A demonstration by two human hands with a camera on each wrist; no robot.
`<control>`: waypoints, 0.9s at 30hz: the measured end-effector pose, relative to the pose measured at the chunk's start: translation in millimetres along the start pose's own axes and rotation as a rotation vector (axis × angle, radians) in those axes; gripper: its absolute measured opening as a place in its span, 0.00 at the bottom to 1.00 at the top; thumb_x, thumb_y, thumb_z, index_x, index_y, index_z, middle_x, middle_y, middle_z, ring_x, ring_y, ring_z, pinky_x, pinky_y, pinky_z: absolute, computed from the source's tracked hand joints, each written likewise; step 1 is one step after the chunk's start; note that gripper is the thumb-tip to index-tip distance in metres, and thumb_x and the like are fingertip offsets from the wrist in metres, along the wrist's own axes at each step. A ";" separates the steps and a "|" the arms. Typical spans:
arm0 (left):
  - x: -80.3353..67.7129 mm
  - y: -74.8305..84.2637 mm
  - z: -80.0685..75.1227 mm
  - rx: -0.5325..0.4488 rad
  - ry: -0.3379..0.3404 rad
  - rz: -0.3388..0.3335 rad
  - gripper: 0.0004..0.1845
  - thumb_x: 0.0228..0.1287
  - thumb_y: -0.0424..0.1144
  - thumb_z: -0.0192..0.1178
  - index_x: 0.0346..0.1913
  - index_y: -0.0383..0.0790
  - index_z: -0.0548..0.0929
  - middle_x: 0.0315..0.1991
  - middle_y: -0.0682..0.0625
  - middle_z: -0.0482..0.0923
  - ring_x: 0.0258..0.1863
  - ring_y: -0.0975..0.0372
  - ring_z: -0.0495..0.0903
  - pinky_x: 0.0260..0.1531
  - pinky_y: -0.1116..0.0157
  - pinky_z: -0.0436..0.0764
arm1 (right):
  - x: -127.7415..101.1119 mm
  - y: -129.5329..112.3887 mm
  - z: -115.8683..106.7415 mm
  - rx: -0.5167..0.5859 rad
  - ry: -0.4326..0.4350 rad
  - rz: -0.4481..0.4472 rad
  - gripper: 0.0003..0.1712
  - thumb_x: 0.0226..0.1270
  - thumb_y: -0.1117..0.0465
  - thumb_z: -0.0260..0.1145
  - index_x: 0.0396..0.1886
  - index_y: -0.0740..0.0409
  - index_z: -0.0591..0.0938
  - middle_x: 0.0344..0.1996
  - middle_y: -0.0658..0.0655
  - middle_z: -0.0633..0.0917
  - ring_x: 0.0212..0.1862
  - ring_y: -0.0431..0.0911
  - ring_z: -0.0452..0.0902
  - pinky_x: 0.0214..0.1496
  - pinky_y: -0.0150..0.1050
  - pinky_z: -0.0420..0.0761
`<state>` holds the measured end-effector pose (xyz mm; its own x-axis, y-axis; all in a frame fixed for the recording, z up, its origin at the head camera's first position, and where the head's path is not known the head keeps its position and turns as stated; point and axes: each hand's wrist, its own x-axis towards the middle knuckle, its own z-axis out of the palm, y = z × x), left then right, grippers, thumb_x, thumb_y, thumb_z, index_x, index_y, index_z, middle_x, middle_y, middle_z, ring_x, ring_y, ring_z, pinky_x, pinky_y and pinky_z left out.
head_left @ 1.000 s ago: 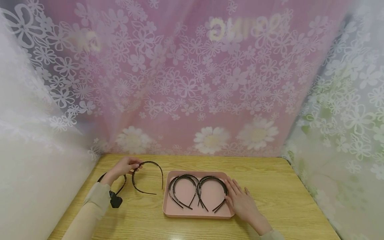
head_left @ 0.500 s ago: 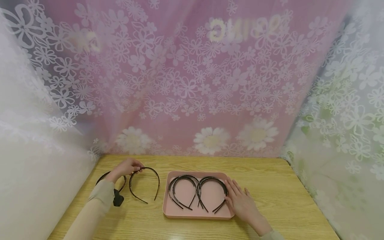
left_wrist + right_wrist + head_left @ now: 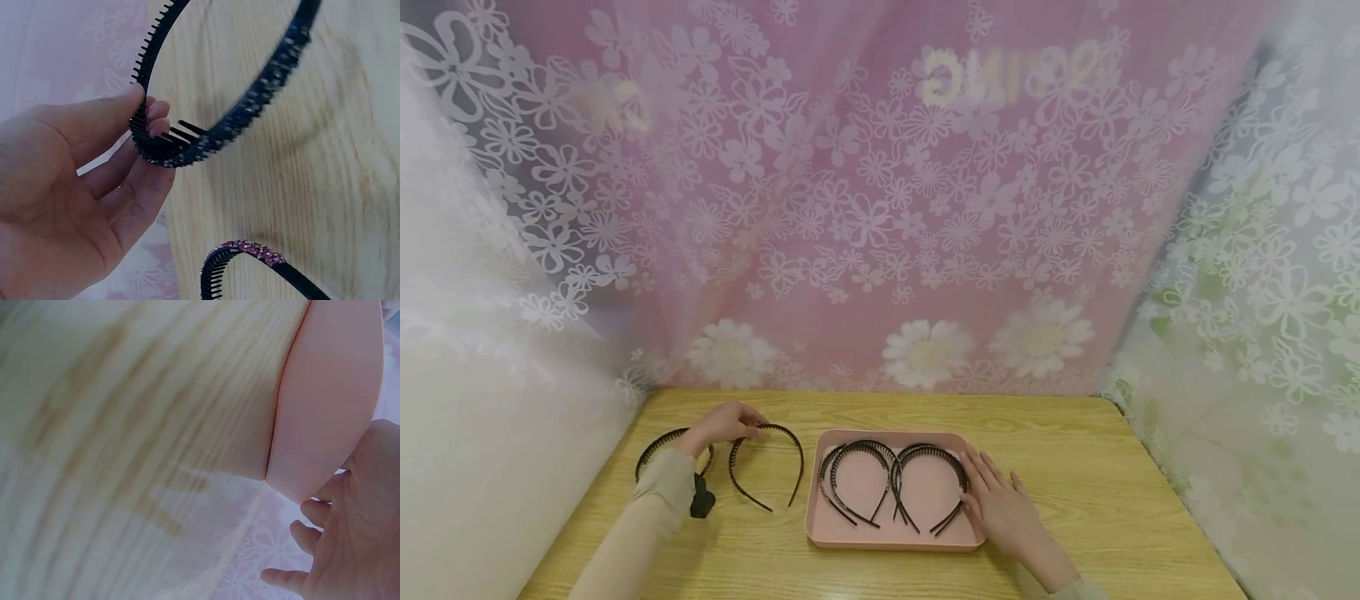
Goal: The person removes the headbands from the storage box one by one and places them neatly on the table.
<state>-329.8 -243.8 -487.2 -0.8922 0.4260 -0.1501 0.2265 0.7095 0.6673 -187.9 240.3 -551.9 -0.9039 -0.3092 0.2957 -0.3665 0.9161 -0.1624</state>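
Because the tray [image 3: 328,394] is best steadied by contact alone, its right edge should be pressed only lightly by the right hand [image 3: 1007,517], whose fingers are laid fairly straight along it; whether the rim is caught by the thumb cannot be told. Inside, nested headbands [image 3: 960,473] are gathered in two overlapping groups, the right one close beside those fingers, so knocks to the rim ought to be avoided. Farther off, past the tray's left edge and toward the far left corner of the table [image 3: 1045,425], a dark glittered headband [image 3: 256,100] is pinched at its arch by the left hand [image 3: 75,200]. Its ends are pointed toward the near edge; whether the wood is touched by them cannot be judged. Since it is held toward one side of the arch, some swing seems likely, so the wrist should be turned slowly and the comb teeth spared a hard squeeze. Nearer the table's left edge, a headband with pink glitter [image 3: 250,246] is partly hidden by the forearm and should be given room. Behind the far edge, flowered cloth [image 3: 880,275] is hung.
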 end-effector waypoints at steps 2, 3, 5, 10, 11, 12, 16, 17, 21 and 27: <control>1.6 -0.4 3.0 0.010 0.016 0.020 0.14 0.69 0.32 0.64 0.54 0.28 0.85 0.48 0.35 0.85 0.45 0.47 0.83 0.42 0.51 0.84 | -0.2 0.8 0.7 0.002 -0.007 0.007 0.35 0.77 0.52 0.61 0.77 0.59 0.66 0.75 0.61 0.67 0.74 0.61 0.64 0.64 0.72 0.66; 2.3 -0.8 4.6 0.013 0.031 0.023 0.14 0.68 0.31 0.64 0.53 0.28 0.85 0.49 0.35 0.85 0.47 0.46 0.83 0.44 0.51 0.84 | -0.3 1.4 1.3 0.000 -0.010 0.011 0.35 0.77 0.52 0.61 0.77 0.59 0.66 0.76 0.61 0.67 0.74 0.60 0.63 0.64 0.72 0.66; 4.1 -1.6 8.0 0.012 0.056 0.024 0.13 0.68 0.29 0.64 0.52 0.27 0.85 0.48 0.35 0.85 0.48 0.44 0.84 0.46 0.50 0.84 | -0.4 2.2 1.9 -0.004 -0.013 0.018 0.35 0.77 0.51 0.61 0.77 0.59 0.66 0.76 0.60 0.66 0.75 0.59 0.63 0.65 0.71 0.66; 8.5 -3.3 15.0 0.101 0.125 0.025 0.10 0.68 0.28 0.64 0.49 0.30 0.87 0.44 0.38 0.86 0.44 0.47 0.84 0.44 0.49 0.83 | -0.8 5.5 6.0 -0.028 0.005 0.013 0.35 0.77 0.51 0.61 0.77 0.58 0.67 0.76 0.58 0.66 0.75 0.57 0.63 0.65 0.71 0.67; 9.3 -3.4 16.1 0.121 0.135 0.020 0.10 0.68 0.29 0.64 0.49 0.31 0.88 0.44 0.39 0.86 0.43 0.48 0.84 0.43 0.50 0.83 | -0.8 5.9 6.9 -0.035 0.007 0.009 0.35 0.77 0.51 0.61 0.77 0.58 0.67 0.76 0.58 0.66 0.75 0.57 0.64 0.65 0.70 0.67; 9.9 -3.2 17.1 0.134 0.145 0.010 0.09 0.68 0.29 0.64 0.49 0.32 0.88 0.43 0.39 0.85 0.43 0.48 0.84 0.42 0.50 0.83 | -0.9 6.2 7.6 -0.043 0.008 0.005 0.35 0.77 0.51 0.61 0.77 0.58 0.67 0.76 0.58 0.66 0.75 0.57 0.64 0.64 0.70 0.68; 12.1 -2.6 20.9 0.185 0.176 -0.012 0.09 0.67 0.30 0.65 0.48 0.35 0.89 0.41 0.40 0.85 0.40 0.50 0.83 0.39 0.51 0.83 | -1.0 5.7 7.5 -0.071 0.017 -0.012 0.35 0.77 0.50 0.61 0.77 0.59 0.67 0.76 0.58 0.66 0.74 0.57 0.64 0.63 0.70 0.70; 12.7 -2.5 22.1 0.192 0.185 -0.020 0.09 0.67 0.30 0.65 0.48 0.35 0.89 0.41 0.41 0.85 0.40 0.50 0.83 0.39 0.50 0.83 | -1.1 5.2 7.1 -0.074 0.023 -0.016 0.35 0.77 0.50 0.61 0.77 0.59 0.67 0.76 0.58 0.66 0.74 0.58 0.65 0.63 0.70 0.70; 13.4 -2.6 26.4 0.214 0.213 -0.028 0.08 0.66 0.30 0.67 0.46 0.36 0.89 0.41 0.40 0.86 0.41 0.49 0.84 0.41 0.49 0.83 | -1.0 3.2 4.2 -0.056 0.028 -0.022 0.35 0.77 0.51 0.61 0.77 0.59 0.67 0.76 0.59 0.67 0.73 0.59 0.65 0.62 0.70 0.69; 15.0 -5.2 30.9 0.226 0.239 -0.031 0.08 0.64 0.30 0.69 0.44 0.40 0.90 0.41 0.42 0.86 0.41 0.50 0.84 0.40 0.50 0.83 | 0.2 4.5 5.7 -0.068 0.019 -0.008 0.35 0.76 0.51 0.62 0.77 0.59 0.68 0.76 0.59 0.67 0.74 0.58 0.65 0.63 0.70 0.70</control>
<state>-332.3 -223.8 -515.4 -0.9604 0.2773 0.0251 0.2546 0.8380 0.4827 -191.0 242.9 -558.0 -0.8962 -0.3126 0.3147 -0.3576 0.9289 -0.0957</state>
